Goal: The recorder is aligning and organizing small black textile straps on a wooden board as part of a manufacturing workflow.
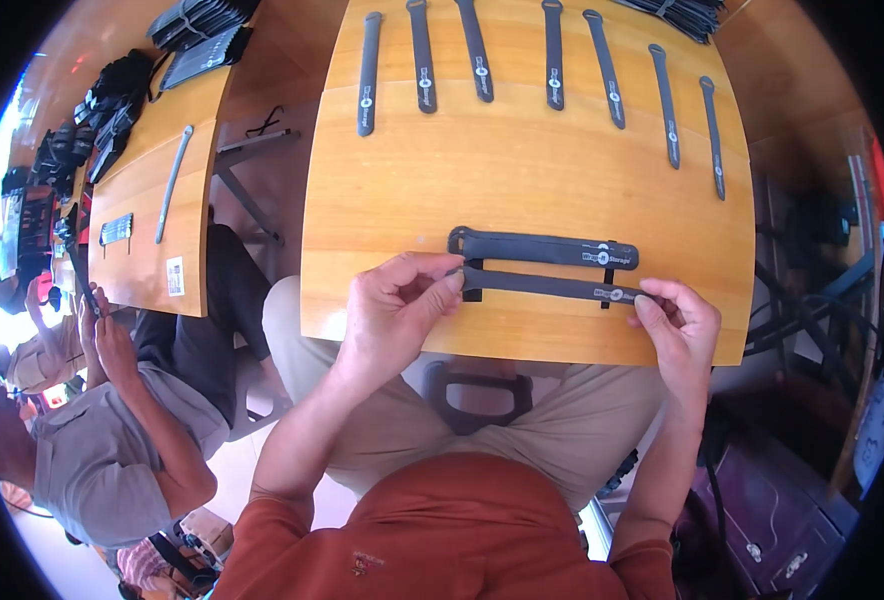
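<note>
A dark grey strap [547,285] with a looped left end and pale printing is stretched level near the front of the wooden table. My left hand [399,310] pinches its left end between thumb and fingers. Its right end is in the fingertips of my right hand [680,325]. Just beyond it, almost parallel, lies a stack of like straps [542,247], its loops at the left. A thin black band [607,302] crosses under the right part of both. Another short dark piece [473,295] shows under the left part, partly hidden.
Several single straps [556,60] are spread across the far part of the table [522,180]. A dark bundle [677,15] sits at the far right corner. At the left, a co-worker [127,440] sits by another table [147,265] with straps and dark bundles [202,55].
</note>
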The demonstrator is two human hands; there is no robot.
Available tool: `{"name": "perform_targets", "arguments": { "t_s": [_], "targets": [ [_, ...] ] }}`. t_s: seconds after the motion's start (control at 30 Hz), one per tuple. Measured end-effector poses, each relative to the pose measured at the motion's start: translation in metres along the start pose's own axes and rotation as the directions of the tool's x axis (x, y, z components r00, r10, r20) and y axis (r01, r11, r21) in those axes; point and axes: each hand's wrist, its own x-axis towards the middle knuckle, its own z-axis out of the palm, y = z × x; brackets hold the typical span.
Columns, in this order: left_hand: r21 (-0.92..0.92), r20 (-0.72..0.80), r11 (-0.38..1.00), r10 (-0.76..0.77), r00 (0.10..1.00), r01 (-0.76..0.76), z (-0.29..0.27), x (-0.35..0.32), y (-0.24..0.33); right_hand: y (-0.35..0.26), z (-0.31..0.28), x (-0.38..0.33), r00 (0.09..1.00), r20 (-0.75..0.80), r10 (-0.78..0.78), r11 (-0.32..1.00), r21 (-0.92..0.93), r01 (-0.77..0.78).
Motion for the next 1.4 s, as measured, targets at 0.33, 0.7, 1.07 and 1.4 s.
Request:
{"name": "perform_targets", "arguments": {
  "t_s": [0.33, 0.7, 1.07, 1.4],
  "targets": [
    [0.245, -0.111, 0.969, 0.062, 0.992, -0.034, 0.003, 0.022, -0.004, 0.007, 0.012, 0.014, 0.994, -0.110, -0.025, 0.987, -0.159, 0.008],
    [0.263, -0.131, 0.965, 0.011, 0.991, 0.024, 0.005, 0.024, -0.002, 0.008, 0.017, 0.018, 0.988, -0.149, -0.035, 0.978, -0.211, 0.003],
    [0.333, -0.119, 0.942, 0.010, 0.993, 0.030, 0.006, 0.027, -0.001, 0.009, 0.018, 0.019, 0.986, -0.152, -0.063, 0.971, -0.239, 0.025],
    [0.291, -0.152, 0.955, -0.010, 0.988, 0.055, 0.005, 0.029, -0.001, 0.014, 0.019, 0.023, 0.982, -0.159, -0.106, 0.964, -0.259, 0.062]
  ]
}}
